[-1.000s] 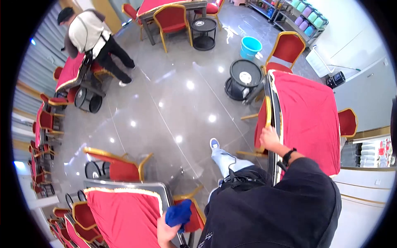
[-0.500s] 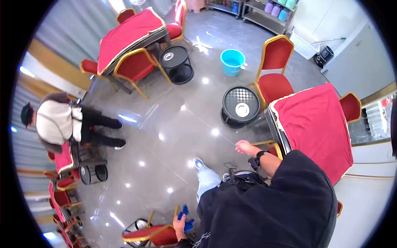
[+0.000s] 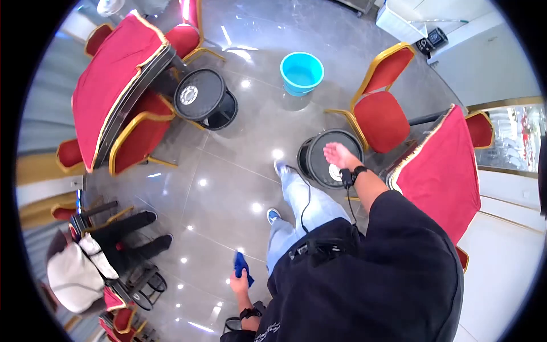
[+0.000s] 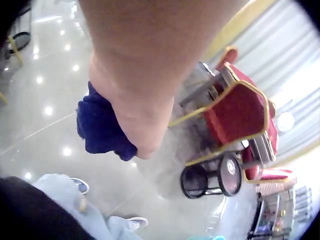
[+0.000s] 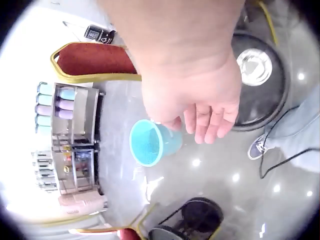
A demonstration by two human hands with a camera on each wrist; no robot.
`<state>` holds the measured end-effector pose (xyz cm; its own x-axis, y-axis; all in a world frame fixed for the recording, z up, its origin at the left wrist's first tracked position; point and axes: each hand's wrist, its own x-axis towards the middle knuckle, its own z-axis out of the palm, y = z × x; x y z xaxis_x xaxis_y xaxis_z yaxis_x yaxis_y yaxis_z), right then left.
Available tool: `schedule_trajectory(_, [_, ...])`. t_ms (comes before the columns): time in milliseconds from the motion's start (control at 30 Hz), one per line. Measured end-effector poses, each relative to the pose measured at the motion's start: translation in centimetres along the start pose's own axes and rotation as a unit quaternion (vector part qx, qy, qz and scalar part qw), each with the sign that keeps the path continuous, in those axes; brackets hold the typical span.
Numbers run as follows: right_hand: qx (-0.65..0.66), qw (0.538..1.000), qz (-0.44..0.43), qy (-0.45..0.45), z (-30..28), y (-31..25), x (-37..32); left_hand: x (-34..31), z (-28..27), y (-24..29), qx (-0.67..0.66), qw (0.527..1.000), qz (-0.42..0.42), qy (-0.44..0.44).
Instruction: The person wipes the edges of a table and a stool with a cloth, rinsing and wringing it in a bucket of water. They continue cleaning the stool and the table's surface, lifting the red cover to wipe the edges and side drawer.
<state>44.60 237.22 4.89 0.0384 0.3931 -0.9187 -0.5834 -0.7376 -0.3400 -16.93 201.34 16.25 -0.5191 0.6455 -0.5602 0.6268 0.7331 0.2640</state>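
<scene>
My left hand (image 3: 240,284) grips a crumpled blue cloth (image 3: 241,268) low at my left side, over the grey tiled floor. In the left wrist view the cloth (image 4: 102,122) bunches out past the palm, and the fingers are mostly hidden behind the wrist. My right hand (image 3: 338,155) holds nothing; its fingers hang loosely bent in the right wrist view. Below it in the head view stands a round black side stand (image 3: 325,139) with a white-and-silver dish (image 5: 254,67) on top. Farther ahead on the floor sits a turquoise bucket (image 3: 302,73).
A red-covered table (image 3: 439,176) and a red chair (image 3: 383,119) stand to my right. Ahead left are another red-covered table (image 3: 117,85), a chair (image 3: 139,142) and a second black stand (image 3: 199,94). At lower left a person (image 3: 77,276) bends by a table. A shelf trolley (image 5: 75,135) stands beyond.
I have walked forward from between two tables, nearing the bucket. My right hand has left the chair back it touched and now hangs over the black stand. The blue cloth stays in my left hand.
</scene>
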Motion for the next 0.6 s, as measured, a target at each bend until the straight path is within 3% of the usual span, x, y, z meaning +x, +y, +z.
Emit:
schedule_trajectory(33, [0.053,0.999,-0.011,-0.009,1.0,-2.7,3.7,3.8,-0.4,1.5,-0.015,0.999,0.029,0.005])
schedule_trajectory(133, [0.165,0.986,-0.03,-0.024,5.0,-11.2,13.5,9.2,-5.9,18.3,0.03,0.996,0.075,-0.025])
schedule_trajectory(200, [0.236,0.971,-0.026,-0.013,6.7,-15.2,21.9,13.3,-7.1,26.6,0.107,0.99,0.036,-0.085])
schedule_trajectory(367, [0.371,0.925,-0.001,0.084,7.0,-21.7,42.5,23.6,-4.7,36.6,0.122,0.98,0.022,-0.158])
schedule_trajectory(400, [0.387,0.917,0.003,0.095,6.4,-22.5,45.9,24.7,-4.9,38.0,0.112,0.975,0.002,-0.191])
schedule_trajectory(467, [0.423,0.898,0.017,0.121,5.7,-22.8,50.6,26.8,-4.5,49.0,0.146,0.904,-0.247,-0.317])
schedule_trajectory(533, [0.476,0.86,0.027,0.183,5.8,-23.9,54.5,28.6,-4.7,44.6,0.247,0.929,-0.08,-0.266])
schedule_trajectory(600, [0.504,0.857,-0.069,0.08,5.0,-22.8,57.6,29.7,-4.8,45.1,0.106,0.937,-0.2,-0.264])
